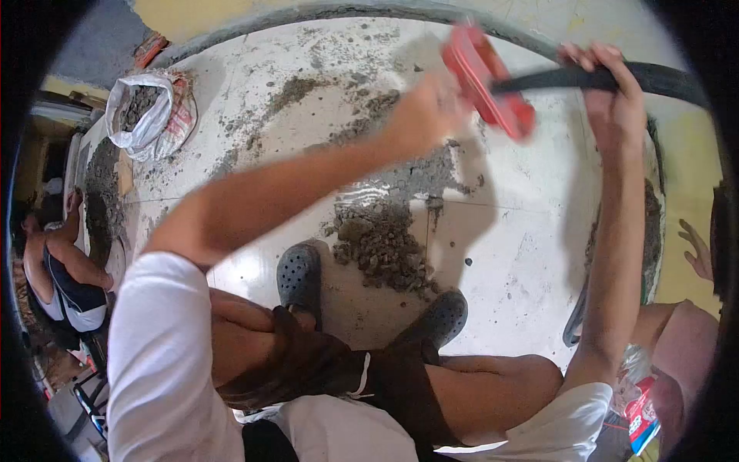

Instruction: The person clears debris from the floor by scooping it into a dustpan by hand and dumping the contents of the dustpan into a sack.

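Note:
A red plastic object [486,83], blurred by motion, is at the upper right of the head view. My left hand [433,106] is closed at its left edge, with the fingers smeared. From its other side a long black band [662,78] runs to the right edge of view; whether the two are joined is unclear. The fingers of my right hand [612,88] are wrapped round this band. Below my hands, a heap of crumbled grey mortar [385,250] lies on the white floor [508,246], beyond my dark clogs [299,277].
An open white sack [146,115] of grey rubble stands at the upper left. Another person [65,262] sits at the far left. At the right edge are a person's hand [697,248] and a red and blue packet [643,412]. Loose crumbs cover parts of the floor.

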Demonstrator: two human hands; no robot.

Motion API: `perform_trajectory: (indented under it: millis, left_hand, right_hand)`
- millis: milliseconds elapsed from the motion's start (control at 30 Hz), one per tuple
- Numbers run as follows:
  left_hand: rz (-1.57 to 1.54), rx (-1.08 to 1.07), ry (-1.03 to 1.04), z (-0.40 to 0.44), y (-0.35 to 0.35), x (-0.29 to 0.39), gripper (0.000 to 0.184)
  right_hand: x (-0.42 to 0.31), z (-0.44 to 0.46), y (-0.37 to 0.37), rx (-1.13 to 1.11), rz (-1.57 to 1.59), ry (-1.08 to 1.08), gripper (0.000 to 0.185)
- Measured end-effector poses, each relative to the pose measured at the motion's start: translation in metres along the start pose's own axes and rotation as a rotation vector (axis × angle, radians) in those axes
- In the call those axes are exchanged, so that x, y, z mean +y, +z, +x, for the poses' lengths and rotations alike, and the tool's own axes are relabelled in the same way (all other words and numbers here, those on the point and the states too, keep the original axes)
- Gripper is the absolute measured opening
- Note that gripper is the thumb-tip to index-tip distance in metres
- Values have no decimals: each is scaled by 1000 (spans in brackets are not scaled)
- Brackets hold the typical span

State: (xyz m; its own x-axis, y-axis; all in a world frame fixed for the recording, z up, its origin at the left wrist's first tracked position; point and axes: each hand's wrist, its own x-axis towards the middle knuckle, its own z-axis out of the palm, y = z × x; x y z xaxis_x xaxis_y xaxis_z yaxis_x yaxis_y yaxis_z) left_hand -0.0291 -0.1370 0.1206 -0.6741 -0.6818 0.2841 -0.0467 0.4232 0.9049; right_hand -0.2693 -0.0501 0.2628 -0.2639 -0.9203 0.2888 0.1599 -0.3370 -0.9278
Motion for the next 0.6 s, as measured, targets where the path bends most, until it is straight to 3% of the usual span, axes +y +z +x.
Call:
perform_trajectory:
  millis: [33,67,133,200,233,300,367,433,467,567,600]
  left_hand:
    - [50,-290,-182,-43,14,-2,27]
    - [145,-349,75,-88,24,6,19]
    - [408,-780,109,-177,51,-13,45]
    - [438,-953,209,-245,67,-8,63]
    - [436,-954,203,-270,81,-12,63]
    - [266,-880,345,-302,105,-30,81]
    - [245,-819,340,-303,113,-51,83]
    - [423,-940,332,-292,115,-78,84]
    - [464,-935,440,-290,112,-93,85]
    - [435,-824,495,-267,107,-123,81]
    - [563,-829,524,-248,103,-129,80]
  right_hand:
    - [-7,-13,-27,17,-30,86,25]
    - [-14,-27,-44,32,-62,173,29]
    - [-15,-63,-52,65,-128,231,30]
    - [-10,-86,-54,193,-202,320,32]
    - [-10,-93,-55,213,-189,355,33]
    - [-13,-103,-63,246,-194,376,33]
    - [-19,-107,-75,243,-157,331,33]
    - [-29,-106,-83,214,-135,296,33]
    - [-32,-107,-86,215,-144,294,33]
    - [-40,-109,-86,166,-84,221,31]
    - [-41,-111,-85,163,-88,215,31]
